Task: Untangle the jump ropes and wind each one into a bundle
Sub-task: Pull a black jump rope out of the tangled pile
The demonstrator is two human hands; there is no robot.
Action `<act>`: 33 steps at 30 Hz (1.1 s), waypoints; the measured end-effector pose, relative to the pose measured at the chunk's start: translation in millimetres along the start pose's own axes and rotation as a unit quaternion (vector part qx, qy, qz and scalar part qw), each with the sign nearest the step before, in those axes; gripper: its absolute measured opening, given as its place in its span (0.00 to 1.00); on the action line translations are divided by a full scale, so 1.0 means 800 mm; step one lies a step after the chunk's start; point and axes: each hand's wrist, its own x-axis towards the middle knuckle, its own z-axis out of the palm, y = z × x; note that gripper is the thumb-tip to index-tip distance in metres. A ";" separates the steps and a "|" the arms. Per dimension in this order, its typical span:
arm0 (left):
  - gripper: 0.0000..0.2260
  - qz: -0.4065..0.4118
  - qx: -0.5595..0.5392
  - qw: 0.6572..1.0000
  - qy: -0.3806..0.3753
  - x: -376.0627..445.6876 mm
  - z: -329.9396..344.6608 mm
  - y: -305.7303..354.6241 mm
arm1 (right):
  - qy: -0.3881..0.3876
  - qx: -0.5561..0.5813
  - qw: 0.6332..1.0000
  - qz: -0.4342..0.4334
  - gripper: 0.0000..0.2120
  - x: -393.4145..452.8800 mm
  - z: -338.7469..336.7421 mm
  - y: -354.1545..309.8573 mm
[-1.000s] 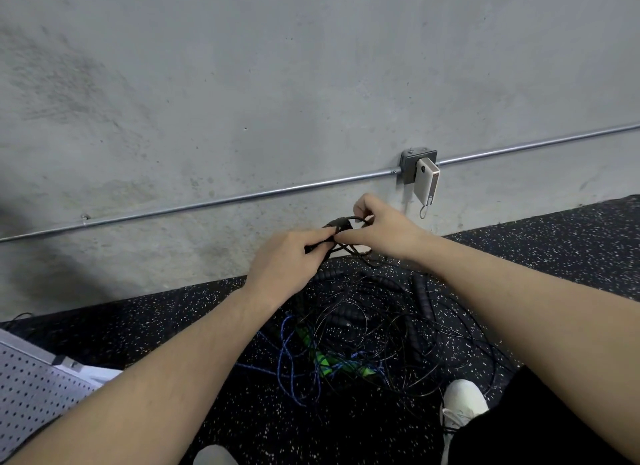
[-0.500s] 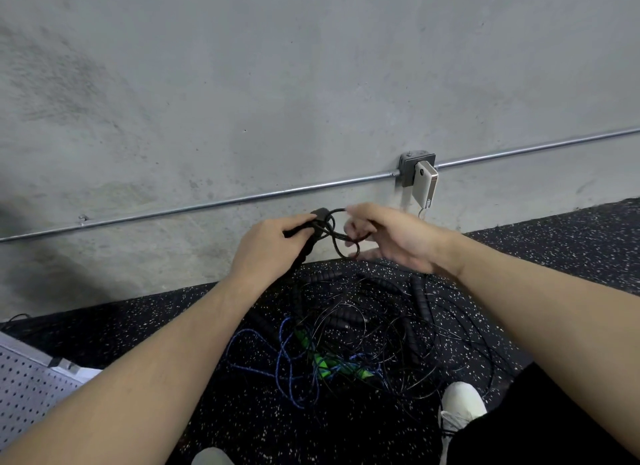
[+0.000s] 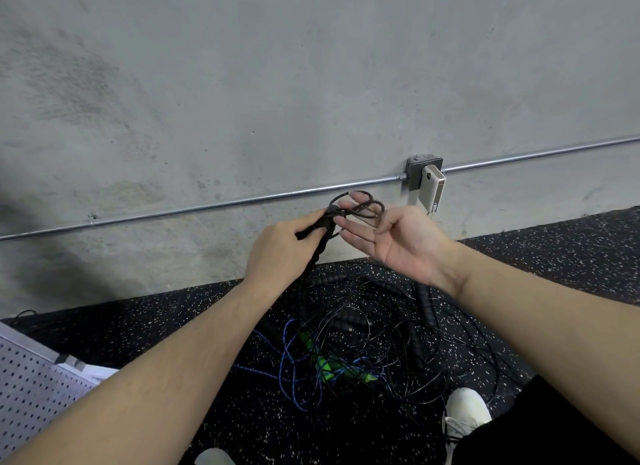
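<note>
Left hand sits at centre frame, fingers curled tight round a black ribbed handle that runs down and away under the fist. From the top of that handle, thin black rope loops stand up just above the knuckles. Right hand is right beside it, palm turned up, fingers spread and relaxed, with the loops draped across its fingertips; it grips nothing.

Below both hands, lower centre of the frame, the tangled pile of ropes lies on the black speckled floor: thin black cords, more ribbed black handles, a blue rope on the pile's left side, and green handles in the middle.

1 white shoe shows at lower right, touching the pile's edge. A perforated metal panel fills the lower left corner. Across the concrete wall runs a metal conduit to a junction box at centre right, a white device hanging on it.
</note>
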 end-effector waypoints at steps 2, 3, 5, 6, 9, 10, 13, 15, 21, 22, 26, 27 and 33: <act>0.14 0.000 0.000 1.000 0.003 0.000 0.000 -0.001 | -0.007 -0.014 1.000 -0.027 0.23 0.004 0.001 0.007; 0.14 -0.001 0.004 1.000 0.002 0.000 0.000 -0.001 | -0.004 -0.028 0.999 -0.039 0.20 0.005 0.000 0.009; 0.14 0.002 0.014 1.000 -0.001 -0.001 0.000 -0.004 | 0.021 -0.068 0.996 -0.055 0.15 0.005 0.000 0.010; 0.15 0.006 0.024 1.000 -0.005 -0.001 0.000 -0.006 | 0.037 -0.088 0.994 -0.058 0.17 0.004 0.001 0.010; 0.15 0.016 0.059 0.998 -0.011 -0.002 0.000 -0.008 | 0.098 -0.140 0.983 -0.071 0.29 0.002 0.003 0.011; 0.15 0.016 0.063 0.998 -0.009 -0.002 0.001 -0.008 | 0.134 -0.169 0.972 -0.093 0.31 0.003 0.002 0.012; 0.14 0.011 0.063 0.998 -0.008 -0.001 0.001 -0.010 | 0.193 -0.382 0.881 -0.200 0.30 0.003 -0.003 0.013; 0.14 0.007 0.064 0.998 -0.008 -0.001 0.001 -0.011 | 0.159 -0.571 0.766 -0.249 0.22 0.004 -0.011 0.010; 0.14 0.030 0.084 0.996 -0.007 -0.003 0.002 -0.008 | 0.153 -0.659 0.693 -0.250 0.09 0.007 -0.013 0.011; 0.14 0.032 0.086 0.996 -0.009 -0.004 0.002 -0.008 | 0.147 -0.633 0.720 -0.244 0.07 0.004 -0.009 0.008; 0.14 0.035 0.093 0.995 -0.018 -0.005 0.001 -0.006 | 0.137 -0.501 0.831 -0.200 0.04 0.005 -0.008 0.008; 0.14 0.040 0.102 0.994 -0.021 -0.006 0.001 -0.004 | 0.146 -0.465 0.854 -0.182 0.04 0.007 -0.009 0.009; 0.14 0.055 0.113 0.992 -0.019 -0.007 0.002 0.000 | 0.117 -0.553 0.798 -0.207 0.07 0.008 -0.008 -0.003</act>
